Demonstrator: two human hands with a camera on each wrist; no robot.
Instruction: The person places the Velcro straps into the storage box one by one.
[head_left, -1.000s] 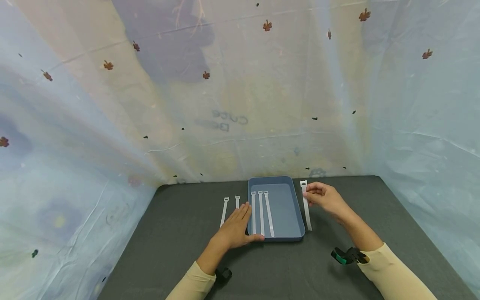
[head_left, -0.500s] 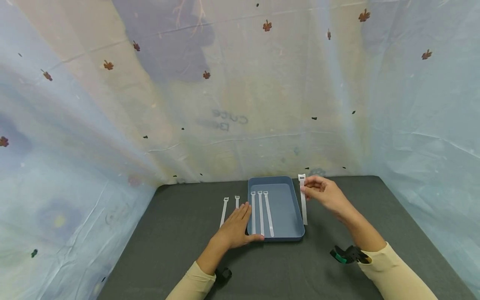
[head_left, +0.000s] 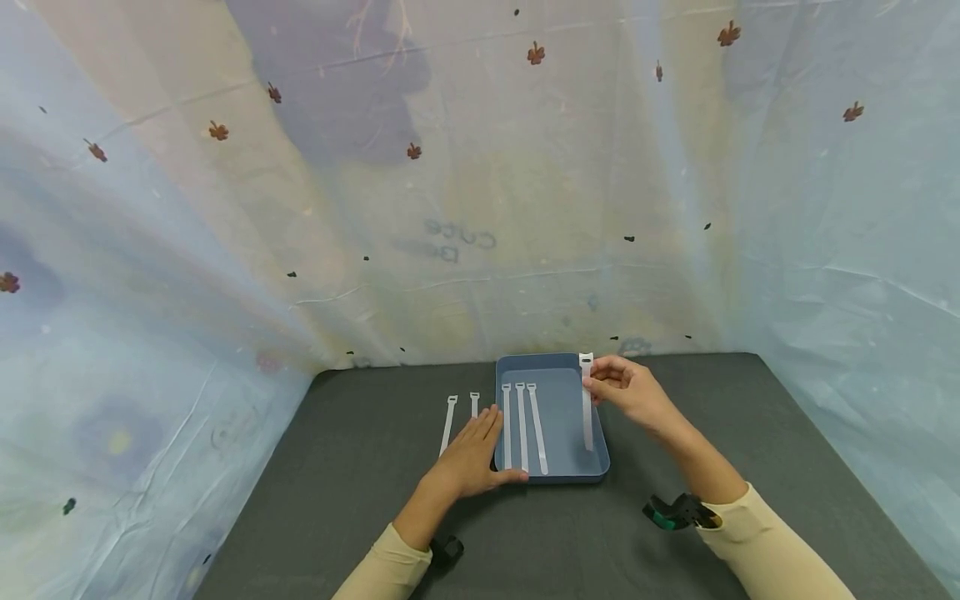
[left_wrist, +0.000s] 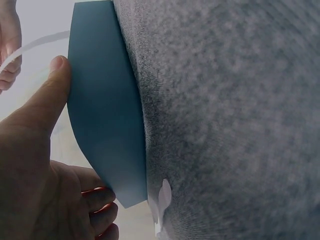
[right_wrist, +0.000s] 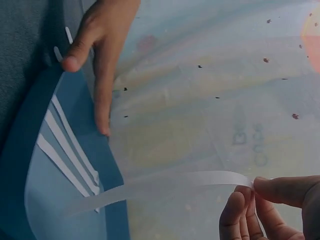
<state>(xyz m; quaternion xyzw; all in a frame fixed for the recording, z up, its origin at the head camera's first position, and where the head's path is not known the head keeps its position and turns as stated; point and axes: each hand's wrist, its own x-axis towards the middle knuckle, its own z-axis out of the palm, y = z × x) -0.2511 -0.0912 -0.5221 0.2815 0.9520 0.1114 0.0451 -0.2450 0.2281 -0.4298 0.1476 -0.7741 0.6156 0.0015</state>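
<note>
My right hand [head_left: 630, 392] pinches a white cable strap [head_left: 587, 408] near its slotted head. The strap hangs over the right side of a blue tray [head_left: 566, 450], and in the right wrist view its tail curves down toward the tray floor. Three more white straps [head_left: 522, 429] lie lengthwise in the tray's left half. My left hand [head_left: 467, 457] rests at the tray's near left corner, fingers straight along the side and thumb on the front rim. The left wrist view shows the thumb [left_wrist: 59, 75] against the tray wall [left_wrist: 102, 100].
Left of the tray, two white straps [head_left: 448, 425] lie on the dark grey table [head_left: 360, 500], one partly hidden by the left hand. A patterned plastic curtain [head_left: 480, 208] rises behind the table and along both sides.
My right hand has moved left with its strap, from beside the tray to above its right side. The left hand and the three straps in the tray have stayed put.
</note>
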